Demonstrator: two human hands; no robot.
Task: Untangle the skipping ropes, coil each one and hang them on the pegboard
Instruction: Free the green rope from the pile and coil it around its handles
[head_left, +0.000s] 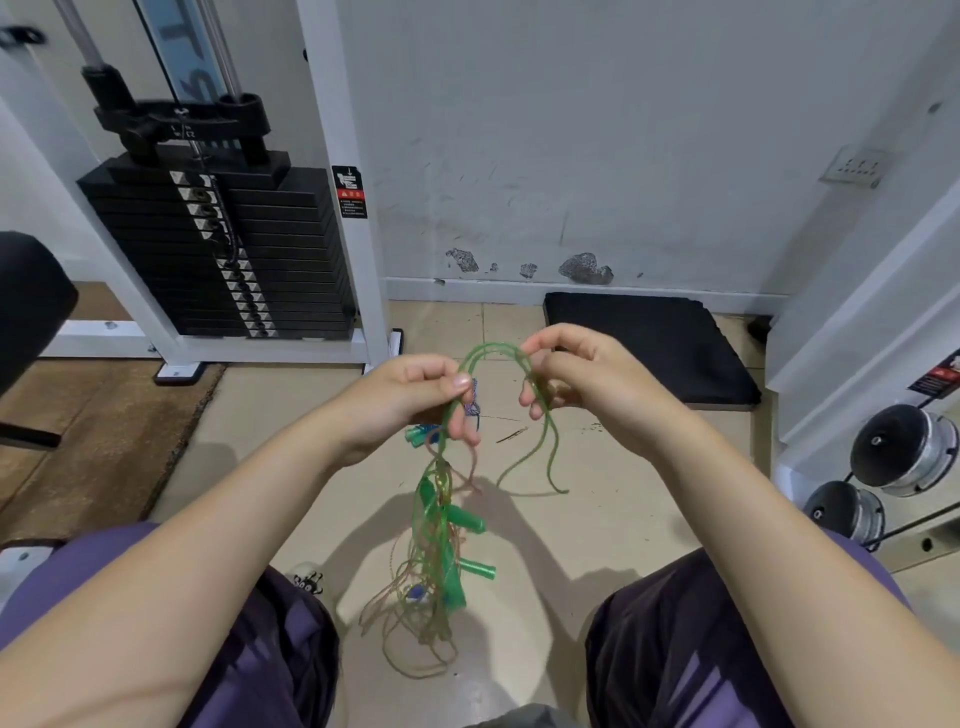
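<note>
Wall (597, 130) of scuffed white plaster fills the far side, paint flaked off near its base. Black stacked-plate weight machine in a white steel frame (218, 249) stands at far left. Beige tiled floor (597, 530) runs beneath everything. Flat black foam mat (654, 348) lies on the floor against the wall, to the right. Two chrome-and-black round dumbbell ends (904, 452) sit at right edge.

Person seated, knees in dark purple trousers (691, 639) spread either side of the view.

Tangle of thin translucent green and pinkish skipping ropes with short green plastic handles (441, 545) hangs between the knees, its lower loops reaching toward the floor; whether they touch it cannot be told. One green rope strand (493, 351) arches up between both hands, two loose ends trailing below the right one.

Left hand (415, 400): grip narrow, thumb and curled fingers pinching the bundle's top. Right hand (587, 379): fingertips pinching the other side of the green arch.
</note>
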